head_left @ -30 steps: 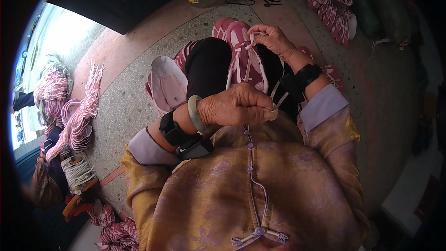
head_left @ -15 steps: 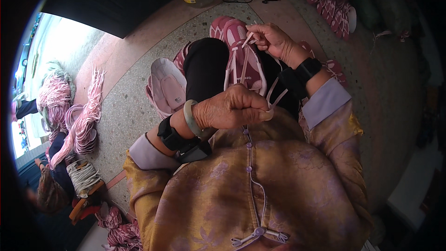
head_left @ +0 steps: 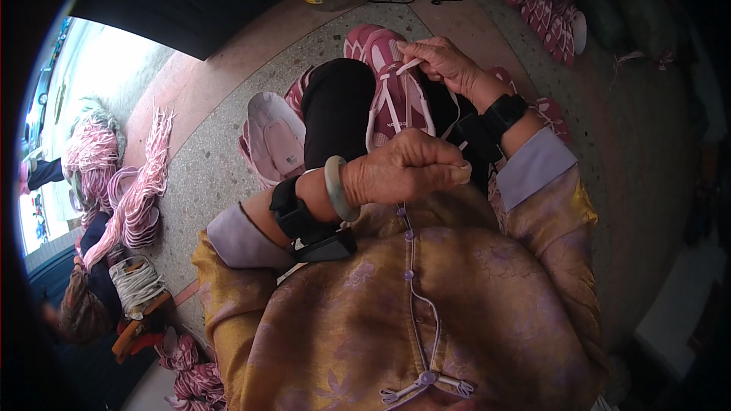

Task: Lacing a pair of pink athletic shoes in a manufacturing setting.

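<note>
Right hand (head_left: 440, 63): its grip is pressed together on the end of a white lace (head_left: 406, 68), thumb and fingertips pinching it just above the pink shoe upper (head_left: 396, 99). The lace end sticks out to the left of the fingertips, over the upper's top edge. Left hand (head_left: 403, 171): its grip is curled into a closed fist, knuckles up; thin white strands emerge at the thumb side, but what the fist encloses cannot be told. The pink shoe upper lies across the person's lap, draped against a knee in black cloth (head_left: 339, 110), between the two hands and touching the right one. A pale green bangle (head_left: 335, 188) circles the left wrist, with a black wrist strap (head_left: 293, 213) just behind it; a second black band (head_left: 502, 114) sits on the right wrist. Both forearms wear lilac cuffs under a mustard patterned jacket (head_left: 358, 327) closed by knotted cord fastenings. On the speckled floor (head_left: 213, 175), just left of the knee, lies another pink upper (head_left: 270, 141), inner side up. Further left, a heap of pink and white laces (head_left: 133, 198) lies near a spool of pale cord (head_left: 137, 285). More pink uppers (head_left: 544, 0) are stacked at the top right, well apart from the hands.
</note>
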Tool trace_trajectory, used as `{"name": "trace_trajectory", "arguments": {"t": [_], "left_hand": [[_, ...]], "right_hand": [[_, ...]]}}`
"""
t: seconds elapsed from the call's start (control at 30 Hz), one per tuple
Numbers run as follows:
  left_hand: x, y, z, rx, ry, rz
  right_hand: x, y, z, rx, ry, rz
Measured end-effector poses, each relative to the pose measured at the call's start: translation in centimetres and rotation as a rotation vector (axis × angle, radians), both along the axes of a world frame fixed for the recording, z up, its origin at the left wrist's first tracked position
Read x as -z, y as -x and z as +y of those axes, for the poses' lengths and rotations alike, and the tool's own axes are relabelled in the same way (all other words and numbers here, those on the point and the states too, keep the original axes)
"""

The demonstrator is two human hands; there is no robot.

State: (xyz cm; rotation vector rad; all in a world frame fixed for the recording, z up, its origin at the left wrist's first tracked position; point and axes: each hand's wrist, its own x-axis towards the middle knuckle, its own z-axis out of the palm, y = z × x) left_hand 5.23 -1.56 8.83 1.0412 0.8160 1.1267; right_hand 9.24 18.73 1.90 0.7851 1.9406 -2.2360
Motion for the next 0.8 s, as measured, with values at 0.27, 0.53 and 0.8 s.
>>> {"name": "trace_trajectory", "arguments": {"t": [0.27, 0.53, 0.8], "left_hand": [[0.3, -0.2, 0.1, 0.077, -0.144, 0.181], [2.5, -0.7, 0.7, 0.017, -0.194, 0.170], [6.2, -1.5, 0.6, -0.140, -0.487, 0.275]], "right_hand": [[-0.2, 0.4, 0.4, -0.115, -1.016, 0.235], [-2.1, 3.7, -4.1, -0.799, -1.709, 0.152], [-1.5, 11.8, -10.1, -1.005, -1.834, 0.635]]}}
